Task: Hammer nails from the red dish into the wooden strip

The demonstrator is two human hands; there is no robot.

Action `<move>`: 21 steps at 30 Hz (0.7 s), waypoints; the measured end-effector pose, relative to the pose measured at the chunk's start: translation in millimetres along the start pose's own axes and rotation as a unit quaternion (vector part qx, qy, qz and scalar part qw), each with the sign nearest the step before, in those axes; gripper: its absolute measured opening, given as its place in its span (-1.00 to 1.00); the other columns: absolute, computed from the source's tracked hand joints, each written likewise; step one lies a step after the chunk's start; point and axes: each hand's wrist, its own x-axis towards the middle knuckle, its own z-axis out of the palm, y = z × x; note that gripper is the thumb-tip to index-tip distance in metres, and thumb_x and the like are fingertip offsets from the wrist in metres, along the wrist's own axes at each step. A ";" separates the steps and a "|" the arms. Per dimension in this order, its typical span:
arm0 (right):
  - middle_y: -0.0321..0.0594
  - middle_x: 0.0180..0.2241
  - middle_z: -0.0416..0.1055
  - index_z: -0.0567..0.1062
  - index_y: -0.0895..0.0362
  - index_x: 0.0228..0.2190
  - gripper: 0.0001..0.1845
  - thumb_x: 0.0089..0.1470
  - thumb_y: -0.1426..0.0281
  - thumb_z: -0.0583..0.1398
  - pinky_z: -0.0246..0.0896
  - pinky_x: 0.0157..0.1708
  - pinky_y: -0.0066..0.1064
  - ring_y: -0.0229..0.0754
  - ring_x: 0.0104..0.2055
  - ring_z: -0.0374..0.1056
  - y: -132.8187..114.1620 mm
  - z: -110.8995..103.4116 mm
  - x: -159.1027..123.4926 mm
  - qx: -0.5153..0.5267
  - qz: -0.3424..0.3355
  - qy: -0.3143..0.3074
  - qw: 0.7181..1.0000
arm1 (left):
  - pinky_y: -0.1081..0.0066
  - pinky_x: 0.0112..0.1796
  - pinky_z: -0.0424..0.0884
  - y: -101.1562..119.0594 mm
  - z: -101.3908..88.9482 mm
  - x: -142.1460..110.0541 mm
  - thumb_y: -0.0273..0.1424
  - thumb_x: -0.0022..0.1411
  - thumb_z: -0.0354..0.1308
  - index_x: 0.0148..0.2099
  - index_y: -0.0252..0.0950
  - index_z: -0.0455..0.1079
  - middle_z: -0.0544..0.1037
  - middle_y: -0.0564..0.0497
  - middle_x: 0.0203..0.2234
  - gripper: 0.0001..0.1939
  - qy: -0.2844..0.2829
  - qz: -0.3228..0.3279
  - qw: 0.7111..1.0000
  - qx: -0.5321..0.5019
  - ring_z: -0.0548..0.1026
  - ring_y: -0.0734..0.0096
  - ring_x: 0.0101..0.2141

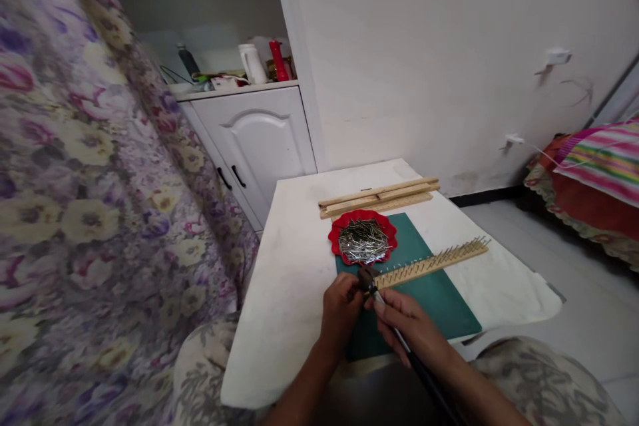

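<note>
My right hand is wrapped round the shaft of a hammer, whose dark head is at the left end of a wooden strip. Many nails stand in rows along that strip, most of them leaning. My left hand is closed close to the hammer head at the same end; what its fingertips pinch is hidden or too small to name. Under the strip lies a green mat. A red scalloped dish heaped with loose nails sits just beyond my left hand.
Several wooden strips lie at the far side of the white-covered table. A floral curtain hangs on the left. Behind stands a white cabinet with a white jug on top. At right is a bed.
</note>
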 end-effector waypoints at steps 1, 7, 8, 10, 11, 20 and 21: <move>-0.51 -0.74 0.24 0.29 0.15 -0.39 -0.66 0.06 0.10 0.11 -0.25 -0.89 -0.66 -0.48 -0.88 0.00 0.1 -0.1 -0.5 -0.002 -0.004 -0.001 1.000 | 0.53 -0.47 0.14 -0.2 0.3 -0.1 -0.58 -0.01 0.00 -0.49 -0.29 0.25 0.28 0.11 -0.53 -0.89 0.000 0.001 1.000 0.000 0.26 0.51 -0.48; -0.49 -0.73 0.27 0.28 0.15 -0.42 -0.64 0.05 0.09 0.11 -0.23 -0.89 -0.66 -0.48 -0.88 0.00 1.8 2.4 -0.5 0.000 -0.004 -0.009 1.000 | 0.53 -0.48 0.14 -0.4 0.9 0.2 -0.59 -0.01 -0.01 -0.50 -0.29 0.25 0.27 0.12 -0.55 -0.87 0.003 0.004 1.000 -0.007 0.26 0.53 -0.50; -0.49 -0.73 0.27 0.27 0.15 -0.42 -0.64 0.05 0.08 0.11 -0.23 -0.89 -0.66 -0.48 -0.88 0.00 1.7 2.8 -0.5 0.001 -0.001 -0.010 1.000 | 0.53 -0.48 0.15 -0.1 0.6 0.3 -0.60 -0.01 -0.01 -0.50 -0.29 0.25 0.28 0.12 -0.54 -0.87 0.005 0.003 1.000 -0.008 0.26 0.53 -0.50; -0.49 -0.74 0.26 0.28 0.15 -0.40 -0.64 0.05 0.08 0.12 -0.22 -0.89 -0.67 -0.48 -0.88 -0.01 0.5 2.9 -1.1 0.007 -0.001 -0.011 1.000 | 0.52 -0.46 0.18 0.8 -0.8 0.4 -0.59 0.01 0.00 -0.47 -0.28 0.30 0.32 0.10 -0.52 -0.87 0.003 0.004 1.000 -0.010 0.30 0.52 -0.47; -0.50 -0.74 0.26 0.29 0.15 -0.38 -0.64 0.05 0.09 0.12 -0.22 -0.89 -0.67 -0.49 -0.88 -0.01 -0.6 2.4 -1.9 0.011 -0.003 -0.009 1.000 | 0.52 -0.44 0.21 1.3 -2.3 0.4 -0.57 0.03 0.01 -0.44 -0.28 0.32 0.35 0.09 -0.49 -0.87 0.000 0.005 1.000 -0.010 0.32 0.51 -0.46; -0.49 -0.72 0.26 0.30 0.16 -0.30 -0.66 0.06 0.13 0.13 -0.20 -0.89 -0.69 -0.49 -0.88 0.02 -17.1 -15.3 -10.2 0.041 -0.032 0.068 0.996 | 0.47 -0.34 0.30 0.8 -34.3 22.1 -0.47 0.16 -0.01 -0.28 -0.24 0.38 0.44 0.03 -0.37 -0.85 -0.009 0.029 0.998 0.061 0.40 0.43 -0.36; -0.49 -0.72 0.26 0.30 0.16 -0.30 -0.66 0.06 0.13 0.13 -0.19 -0.89 -0.69 -0.49 -0.88 0.02 -17.4 -17.0 -10.3 0.042 -0.034 0.075 0.996 | 0.46 -0.32 0.31 1.4 -36.3 30.0 -0.47 0.17 -0.02 -0.27 -0.24 0.38 0.44 0.02 -0.36 -0.84 -0.010 0.038 0.996 0.083 0.40 0.42 -0.35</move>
